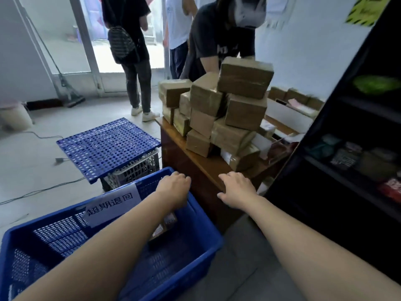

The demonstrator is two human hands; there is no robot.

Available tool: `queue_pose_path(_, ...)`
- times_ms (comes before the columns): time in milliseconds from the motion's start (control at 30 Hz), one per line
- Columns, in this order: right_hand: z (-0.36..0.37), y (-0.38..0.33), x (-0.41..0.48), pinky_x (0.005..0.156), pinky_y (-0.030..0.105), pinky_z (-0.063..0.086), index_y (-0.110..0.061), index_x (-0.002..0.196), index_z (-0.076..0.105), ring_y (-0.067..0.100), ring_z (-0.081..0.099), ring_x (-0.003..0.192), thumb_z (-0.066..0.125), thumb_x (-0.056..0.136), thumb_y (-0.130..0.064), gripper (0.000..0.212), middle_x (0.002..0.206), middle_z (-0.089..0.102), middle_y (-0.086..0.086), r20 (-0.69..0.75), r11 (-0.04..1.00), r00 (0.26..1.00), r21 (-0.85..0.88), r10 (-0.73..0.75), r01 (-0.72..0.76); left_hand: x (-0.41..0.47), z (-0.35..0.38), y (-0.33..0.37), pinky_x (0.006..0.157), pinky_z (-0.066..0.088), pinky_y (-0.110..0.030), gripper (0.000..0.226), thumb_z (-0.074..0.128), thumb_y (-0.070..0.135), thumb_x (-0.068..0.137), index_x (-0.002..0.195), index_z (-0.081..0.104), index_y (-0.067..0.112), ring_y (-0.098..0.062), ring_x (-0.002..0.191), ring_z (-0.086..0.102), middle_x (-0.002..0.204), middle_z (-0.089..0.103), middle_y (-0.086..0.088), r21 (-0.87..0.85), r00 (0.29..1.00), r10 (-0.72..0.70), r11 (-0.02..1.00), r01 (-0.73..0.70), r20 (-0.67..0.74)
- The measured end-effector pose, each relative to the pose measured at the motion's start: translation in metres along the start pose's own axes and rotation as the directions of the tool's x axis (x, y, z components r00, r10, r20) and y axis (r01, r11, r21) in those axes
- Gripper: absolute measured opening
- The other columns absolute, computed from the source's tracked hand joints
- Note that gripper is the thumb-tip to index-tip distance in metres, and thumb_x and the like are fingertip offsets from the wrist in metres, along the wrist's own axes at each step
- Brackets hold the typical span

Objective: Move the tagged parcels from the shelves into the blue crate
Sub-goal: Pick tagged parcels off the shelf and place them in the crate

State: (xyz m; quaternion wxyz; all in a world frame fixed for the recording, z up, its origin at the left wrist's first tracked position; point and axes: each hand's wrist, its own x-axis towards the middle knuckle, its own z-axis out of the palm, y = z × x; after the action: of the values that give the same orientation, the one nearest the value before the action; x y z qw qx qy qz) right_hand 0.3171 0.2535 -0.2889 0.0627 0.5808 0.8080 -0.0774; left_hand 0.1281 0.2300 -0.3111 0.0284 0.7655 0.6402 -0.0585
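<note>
Parcels (pixel 344 158) on the shelves (pixel 358 105) lie rightward, nearest the right hand (pixel 237 190), its grip open and empty; whether the left hand (pixel 173 189) grips the blue crate (pixel 206 220) is unclear.

Wooden desk (pixel 208 168): brown, stands mid-room and serves as reference.

Floor (pixel 32 161): pale grey and hard, running left of the desk and in front of it.

Glazed door (pixel 71 40): pale frame, behind the desk to its left. Strong daylight enters through it and leaves a bright patch on the floor just inside.

Wall (pixel 303 51): white, directly behind the desk, with a yellow-and-black notice (pixel 366 9) high on it.

Shelving (pixel 358 148): dark, close on the desk's right, its interior in shadow.

Broom (pixel 65 83): leans on the door frame, left of the desk.

Bin (pixel 13 116): pale, far left of the desk.

Cable (pixel 43 190): trails across the floor left of the desk.
</note>
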Motion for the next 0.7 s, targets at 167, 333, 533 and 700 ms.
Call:
queue_pose_path(167,-0.03,0.073,-0.047,0.106,0.041,0.038,-0.021,0.145,0.037,0.028,0.038,0.133,0.059,0.09,-0.044,0.064,0.142,0.043,0.007,-0.046,0.995,0.994,0.004,0.097,-0.097,0.014,-0.043,0.082,0.095,0.043,-0.038,0.037,0.059,0.028,0.09,0.123,0.051,0.016,-0.024,0.123,0.046,0.128,0.054,-0.003,-0.006,0.995,0.073,0.997,-0.073,-0.07)
queue_pose_path(333,-0.052,0.146,-0.103,0.107,0.043,0.038,-0.022,0.146,0.036,0.029,0.038,0.133,0.058,0.09,-0.042,0.063,0.144,0.042,0.007,-0.075,0.984,0.981,0.004,0.179,-0.179,0.023,-0.077,0.17,0.099,0.045,-0.039,0.044,0.059,0.029,0.09,0.131,0.05,0.017,-0.024,0.123,0.048,0.131,0.053,-0.005,0.004,0.983,0.151,0.988,-0.152,-0.106)
queue_pose_path(533,-0.076,0.238,-0.177,0.105,0.043,0.037,-0.021,0.143,0.039,0.03,0.037,0.133,0.058,0.092,-0.041,0.059,0.143,0.042,0.008,-0.136,0.968,0.959,-0.001,0.247,-0.25,0.025,-0.111,0.277,0.097,0.047,-0.039,0.045,0.06,0.03,0.089,0.131,0.051,0.017,-0.024,0.122,0.05,0.13,0.055,-0.005,0.02,0.947,0.263,0.964,-0.264,-0.186)
queue_pose_path(700,-0.088,0.31,-0.232,0.104,0.042,0.039,-0.021,0.143,0.04,0.03,0.039,0.131,0.058,0.091,-0.045,0.06,0.141,0.044,0.008,-0.189,0.943,0.927,-0.007,0.326,-0.333,0.031,-0.13,0.365,0.092,0.049,-0.042,0.039,0.058,0.033,0.088,0.123,0.053,0.016,-0.027,0.117,0.052,0.123,0.058,-0.006,0.033,0.906,0.356,0.933,-0.358,-0.228)
